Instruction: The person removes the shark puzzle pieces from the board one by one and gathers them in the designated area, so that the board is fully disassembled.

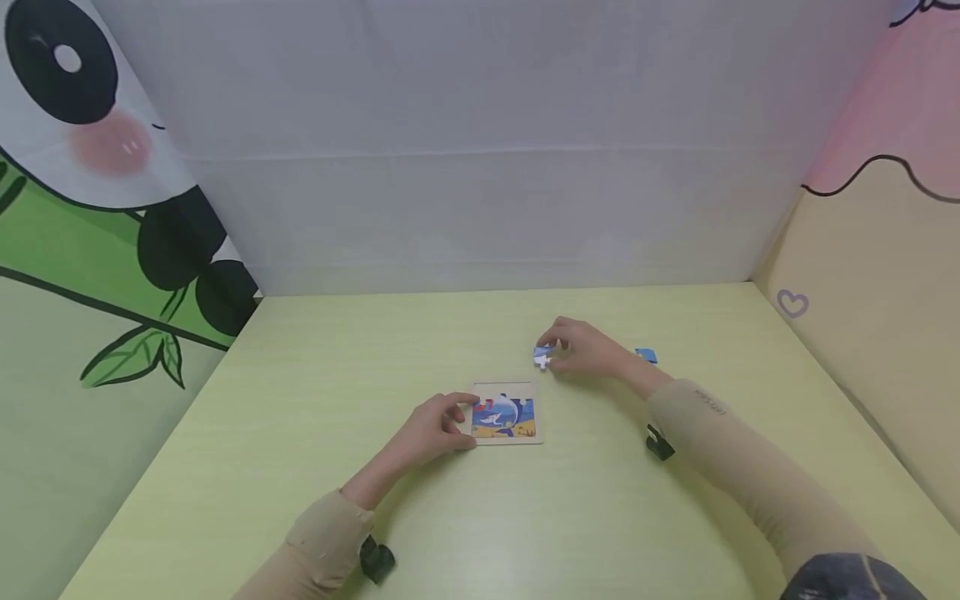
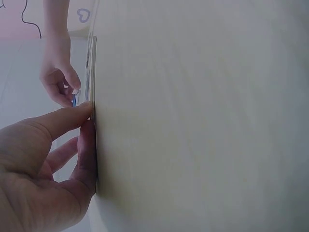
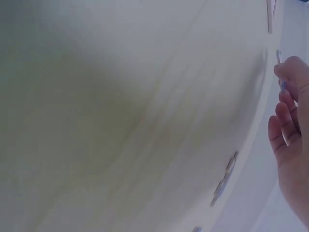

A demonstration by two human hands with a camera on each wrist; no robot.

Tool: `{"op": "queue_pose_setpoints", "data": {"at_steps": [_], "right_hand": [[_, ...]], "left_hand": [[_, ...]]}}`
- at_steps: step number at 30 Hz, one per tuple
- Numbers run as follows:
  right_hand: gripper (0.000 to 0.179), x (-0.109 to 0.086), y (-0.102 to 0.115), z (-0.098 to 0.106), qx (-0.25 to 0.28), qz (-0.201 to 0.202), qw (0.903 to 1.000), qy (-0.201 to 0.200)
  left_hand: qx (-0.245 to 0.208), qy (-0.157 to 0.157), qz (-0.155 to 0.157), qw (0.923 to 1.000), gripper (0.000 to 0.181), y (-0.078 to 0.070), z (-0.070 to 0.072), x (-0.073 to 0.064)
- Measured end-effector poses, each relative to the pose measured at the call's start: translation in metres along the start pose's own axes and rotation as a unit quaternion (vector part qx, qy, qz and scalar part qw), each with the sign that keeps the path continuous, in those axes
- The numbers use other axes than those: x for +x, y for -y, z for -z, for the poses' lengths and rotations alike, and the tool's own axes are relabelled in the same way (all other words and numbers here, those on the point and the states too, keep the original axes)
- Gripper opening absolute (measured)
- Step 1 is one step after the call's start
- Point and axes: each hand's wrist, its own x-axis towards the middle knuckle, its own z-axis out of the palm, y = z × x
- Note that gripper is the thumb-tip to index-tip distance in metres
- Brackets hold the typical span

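Gripping, with left hand [image 1: 433,429], thumb and forefinger apart, the left edge of a square, pale-rimmed dolphin jigsaw tray [image 1: 506,389], flat on yellow-green tabletop [image 1: 540,525]. Beyond tray's far right corner, pinching a blue-and-white jigsaw piece [image 1: 542,353] between thumb and forefinger of right hand [image 1: 583,348]. Farther right, loose, a blue piece [image 1: 647,356]. Behind, white wall [image 1: 480,217].

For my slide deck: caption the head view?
Left hand holds the puzzle tray by its edge; right hand pinches a puzzle piece.

The puzzle frame [image 1: 504,389] lay on the tabletop [image 1: 300,417]; the held piece [image 1: 542,360] was behind its right edge, another piece [image 1: 647,355] farther right.
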Motion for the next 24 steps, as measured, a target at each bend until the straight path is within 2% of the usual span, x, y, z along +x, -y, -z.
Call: {"op": "queue_pose_setpoints", "data": {"at_steps": [10, 18, 24], "right_hand": [[0.035, -0.010, -0.026, 0.010, -0.018, -0.024, 0.9995, 0.013], [0.034, -0.016, -0.032, 0.017, 0.010, -0.034, 0.9991, 0.023], [0.029, -0.020, -0.037, 0.022, -0.003, -0.026, 0.9994, 0.021]], "left_hand": [[0.000, -0.002, 0.003, 1.0000, 0.058, -0.001, 0.001, 0.000], [0.009, 0.002, 0.000, 1.0000, 0.058, 0.000, 0.000, 0.000], [0.002, 0.001, -0.002, 1.0000, 0.058, 0.001, -0.001, 0.002]]}}
